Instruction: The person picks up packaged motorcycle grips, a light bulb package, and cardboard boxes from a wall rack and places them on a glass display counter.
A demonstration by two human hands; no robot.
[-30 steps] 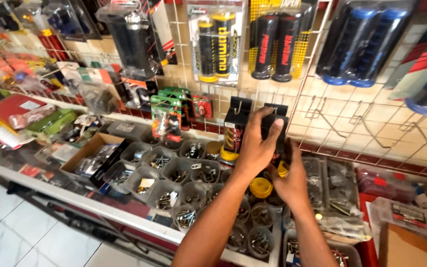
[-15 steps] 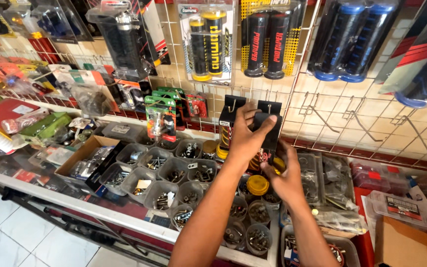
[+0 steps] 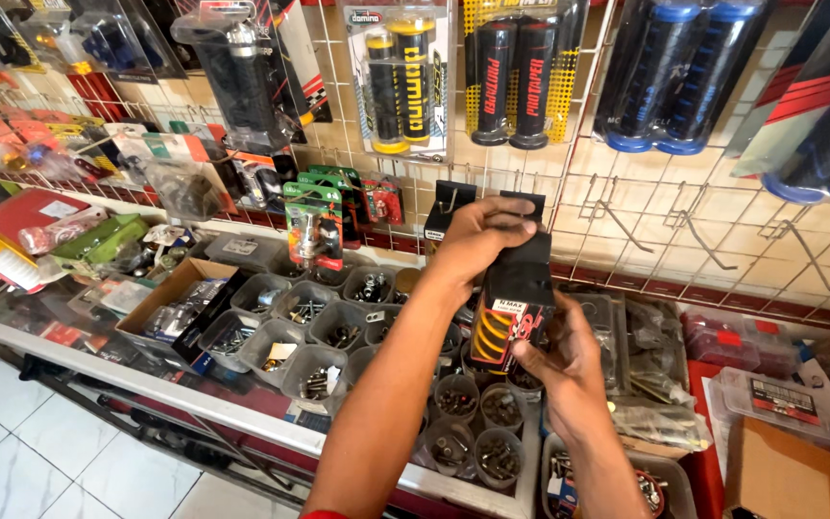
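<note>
My left hand [image 3: 473,238] grips the top of a black carded package [image 3: 514,303] that shows a yellow coil spring. My right hand [image 3: 564,363] holds the same package from below. The package is tilted and sits just in front of the white wire grid wall [image 3: 646,231], above the small bins. A second black package [image 3: 446,213] hangs on a hook right behind my left hand, partly hidden by it.
Packs of handlebar grips hang above: yellow-black [image 3: 401,82], black-red [image 3: 516,82], blue [image 3: 670,82]. Empty hooks [image 3: 617,216] stick out at the right. Several grey bins of screws [image 3: 338,336] and a cardboard box [image 3: 180,298] fill the counter; its front edge [image 3: 146,384] runs lower left.
The black package has come off its hook and moved down and toward me, tilting. My left hand slid to its top; my right hand stays under it.
</note>
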